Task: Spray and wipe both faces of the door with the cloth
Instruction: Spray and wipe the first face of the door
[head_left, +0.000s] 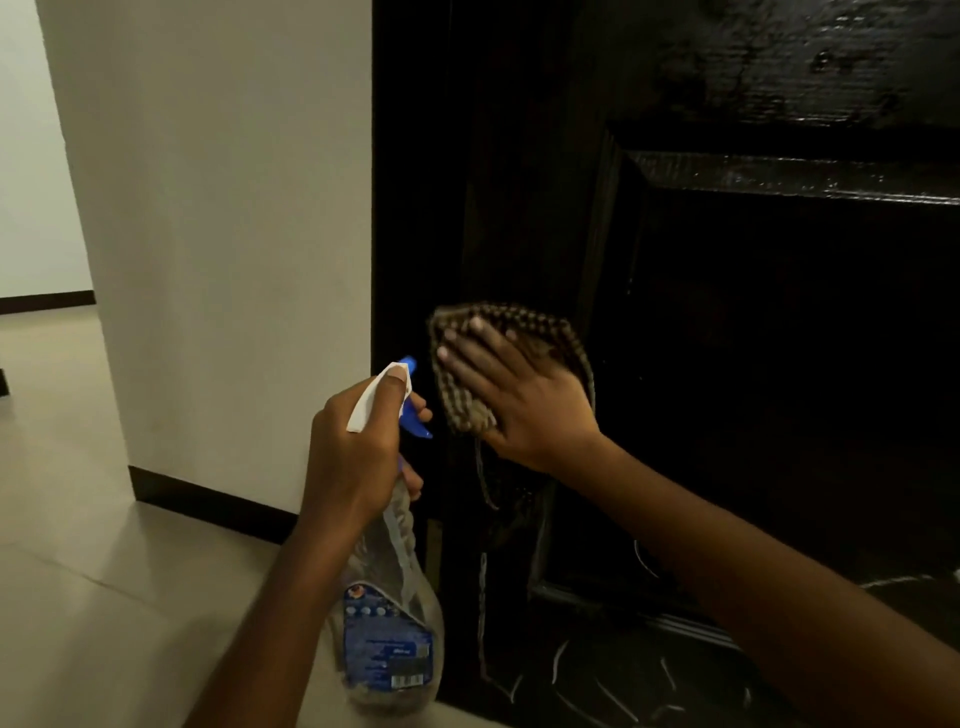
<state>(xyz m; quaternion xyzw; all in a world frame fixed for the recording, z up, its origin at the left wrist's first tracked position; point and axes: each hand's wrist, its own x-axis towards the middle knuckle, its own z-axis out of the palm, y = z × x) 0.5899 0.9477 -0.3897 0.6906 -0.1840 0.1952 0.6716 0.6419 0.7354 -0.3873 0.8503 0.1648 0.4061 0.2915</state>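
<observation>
Head camera view: a person stands at a dark panelled door (753, 338), the right hand (519, 400) laid flat on a brown checked cloth (545, 327) and pressing it against the door face, near the edge beside a pale wall (234, 208). That grip is released, with fingers straight and spread over the fabric and nothing pinched. A loose corner of the cloth hangs below the palm.

The left hand (353, 457) has its grip clenched round the neck of a spray bottle (389, 639), thumb over the white head and fingers at the blue trigger (415, 421), nozzle towards the door. The bottle hangs just beside the door edge, above the tiled floor (78, 519).

The cloth looks soft and limp, likely to bunch or slip unless a flat palm pins it, so broad pressure seems to suit it better than a pinch. The bottle is clear plastic with a blue label and looks light. The neck below the trigger is the natural place to hold it. How much liquid it contains cannot be told from here.

Pale streaks (597, 675) mark the lower panel. Wiping of this face appears under way, and the other face is out of sight.
</observation>
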